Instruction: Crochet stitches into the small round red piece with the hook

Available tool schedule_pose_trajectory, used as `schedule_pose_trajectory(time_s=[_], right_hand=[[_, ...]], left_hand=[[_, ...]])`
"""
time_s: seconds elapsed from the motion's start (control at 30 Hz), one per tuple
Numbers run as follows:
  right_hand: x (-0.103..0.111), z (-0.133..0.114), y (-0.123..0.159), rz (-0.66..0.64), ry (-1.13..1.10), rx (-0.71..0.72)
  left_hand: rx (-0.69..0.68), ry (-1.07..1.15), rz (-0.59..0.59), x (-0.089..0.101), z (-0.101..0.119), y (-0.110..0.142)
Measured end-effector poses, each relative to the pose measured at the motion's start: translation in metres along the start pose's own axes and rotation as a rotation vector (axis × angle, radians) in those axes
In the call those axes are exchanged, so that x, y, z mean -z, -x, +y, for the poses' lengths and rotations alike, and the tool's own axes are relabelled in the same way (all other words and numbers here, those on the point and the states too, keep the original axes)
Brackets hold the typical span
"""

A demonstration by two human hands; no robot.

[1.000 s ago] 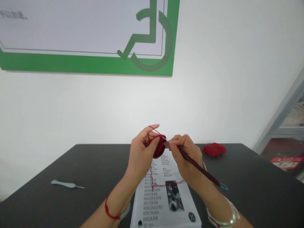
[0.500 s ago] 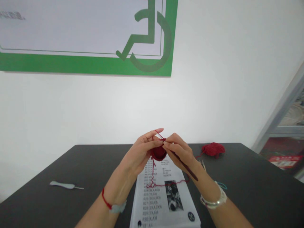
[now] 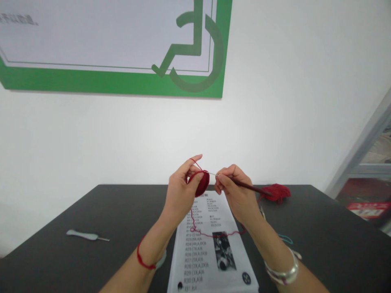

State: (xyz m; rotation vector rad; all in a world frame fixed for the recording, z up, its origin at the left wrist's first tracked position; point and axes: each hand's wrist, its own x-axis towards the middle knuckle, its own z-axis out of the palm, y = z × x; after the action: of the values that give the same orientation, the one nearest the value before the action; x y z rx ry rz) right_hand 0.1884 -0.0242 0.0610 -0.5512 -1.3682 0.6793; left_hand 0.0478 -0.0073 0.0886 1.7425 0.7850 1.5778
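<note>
My left hand [image 3: 183, 187] pinches a small round piece of dark red crochet [image 3: 200, 185], its thumb on the near face. Red yarn [image 3: 196, 163] runs over the raised index finger down to the top edge of the piece. In my right hand [image 3: 236, 185] is a crochet hook [image 3: 249, 186] with a dark red handle, held like a pen and pointing left. Its thin metal tip reaches the upper right edge of the crochet. From the piece a loose strand hangs over the printed pattern sheet [image 3: 195, 260] and curves right, under my right wrist.
A red yarn ball [image 3: 277, 193] sits at the back right of the dark table [image 3: 131, 219]. A pale-handled tool with a metal tip [image 3: 87, 235] lies at left. Scissors, partly hidden, and a teal loop [image 3: 285, 239] are beside my right forearm. A white wall stands behind.
My hands have moved apart and slightly up. The hook has swung from pointing steeply down at its handle end to nearly level, and its metal shaft now shows. The crochet has shifted left and up.
</note>
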Motion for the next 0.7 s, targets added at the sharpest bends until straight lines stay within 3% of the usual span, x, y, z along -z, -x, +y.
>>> schedule_pose_trajectory(time_s=[0.13, 0.23, 0.33, 0.5, 0.7], right_hand=[[0.005, -0.010, 0.004, -0.134, 0.442, 0.307], [0.009, -0.014, 0.004, -0.227, 0.546, 0.423], [0.012, -0.015, 0.004, -0.170, 0.465, 0.248], [0.013, -0.010, 0.001, -0.026, 0.108, -0.064], [0.019, -0.012, -0.011, -0.068, -0.363, -0.275]], left_hand=[[-0.127, -0.219, -0.002, 0.001, 0.001, 0.001], [-0.173, -0.305, -0.012, 0.001, 0.000, 0.003], [-0.199, -0.355, -0.031, 0.000, 0.000, 0.005], [-0.203, -0.382, -0.030, 0.001, 0.002, 0.006], [-0.063, -0.179, -0.104, 0.007, 0.006, 0.000]])
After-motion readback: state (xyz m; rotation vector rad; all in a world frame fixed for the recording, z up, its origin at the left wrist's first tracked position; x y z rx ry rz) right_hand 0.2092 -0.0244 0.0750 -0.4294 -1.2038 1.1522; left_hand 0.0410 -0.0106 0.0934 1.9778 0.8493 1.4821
